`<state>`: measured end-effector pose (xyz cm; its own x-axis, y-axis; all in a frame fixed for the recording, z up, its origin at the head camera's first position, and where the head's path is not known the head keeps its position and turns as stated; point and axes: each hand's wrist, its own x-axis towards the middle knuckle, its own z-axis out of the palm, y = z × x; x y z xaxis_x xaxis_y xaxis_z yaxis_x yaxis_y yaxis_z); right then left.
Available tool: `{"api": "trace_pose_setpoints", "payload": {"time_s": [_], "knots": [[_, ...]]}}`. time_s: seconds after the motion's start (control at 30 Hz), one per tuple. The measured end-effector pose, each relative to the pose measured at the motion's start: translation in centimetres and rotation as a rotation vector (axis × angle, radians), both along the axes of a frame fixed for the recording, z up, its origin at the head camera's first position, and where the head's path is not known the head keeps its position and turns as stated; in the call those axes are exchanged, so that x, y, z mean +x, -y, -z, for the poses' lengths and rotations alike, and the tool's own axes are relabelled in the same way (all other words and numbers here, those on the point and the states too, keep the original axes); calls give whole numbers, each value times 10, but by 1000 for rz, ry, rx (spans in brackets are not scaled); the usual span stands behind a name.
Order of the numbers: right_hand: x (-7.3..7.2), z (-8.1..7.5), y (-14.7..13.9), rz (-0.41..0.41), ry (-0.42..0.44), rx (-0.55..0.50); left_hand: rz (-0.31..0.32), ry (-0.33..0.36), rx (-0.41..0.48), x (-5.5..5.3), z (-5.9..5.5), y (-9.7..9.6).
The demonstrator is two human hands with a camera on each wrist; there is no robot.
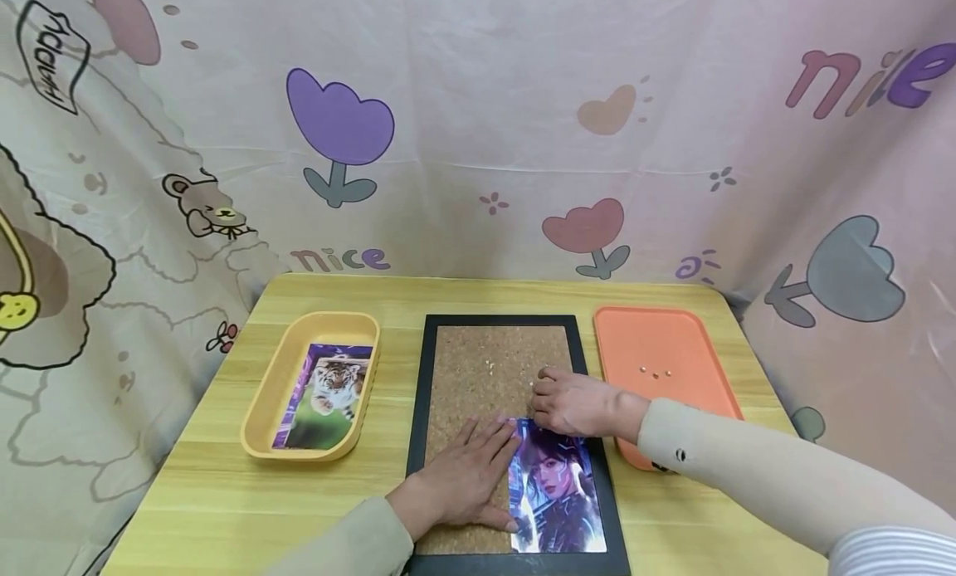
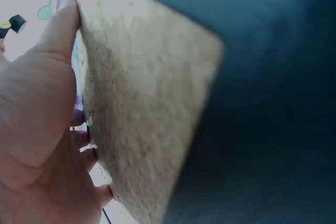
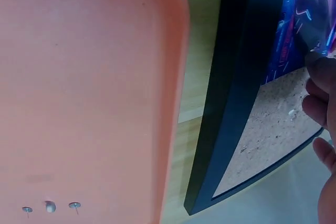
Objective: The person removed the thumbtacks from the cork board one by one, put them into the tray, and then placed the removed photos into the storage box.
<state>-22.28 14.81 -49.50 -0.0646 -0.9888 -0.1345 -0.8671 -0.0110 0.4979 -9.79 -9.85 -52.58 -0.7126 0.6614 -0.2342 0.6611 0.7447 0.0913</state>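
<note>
A blue and purple picture card [image 1: 556, 497] lies on the lower right of a black-framed cork board [image 1: 466, 377]. My left hand [image 1: 463, 476] lies spread on the cork, its fingertips and thumb touching the card's left edge. At the card's top edge is my right hand [image 1: 571, 402], fingers bent. In the right wrist view its thumb [image 3: 321, 71] touches the card near that edge. Whether it pinches something small there is hidden. Thumbtacks [image 3: 75, 204] lie on the orange tray [image 1: 657, 335] right of the board.
A yellow tray [image 1: 257, 410] stands left of the board, holding picture cards, a tiger card [image 1: 324, 406] on top. The wooden table [image 1: 202, 493] ends at a patterned cloth [image 1: 463, 86] behind. My right forearm crosses over the orange tray's near part.
</note>
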Motion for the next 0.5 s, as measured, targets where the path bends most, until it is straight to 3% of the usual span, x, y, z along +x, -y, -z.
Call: {"api": "trace_pose_setpoints", "payload": {"time_s": [0.37,0.5], "knots": [[-2,-1,3,-47,0,43,15,-46,-50,1,-2,1],[-5,0,6,-87,-12,25,15,-32,-58,2,-1,1]]}}
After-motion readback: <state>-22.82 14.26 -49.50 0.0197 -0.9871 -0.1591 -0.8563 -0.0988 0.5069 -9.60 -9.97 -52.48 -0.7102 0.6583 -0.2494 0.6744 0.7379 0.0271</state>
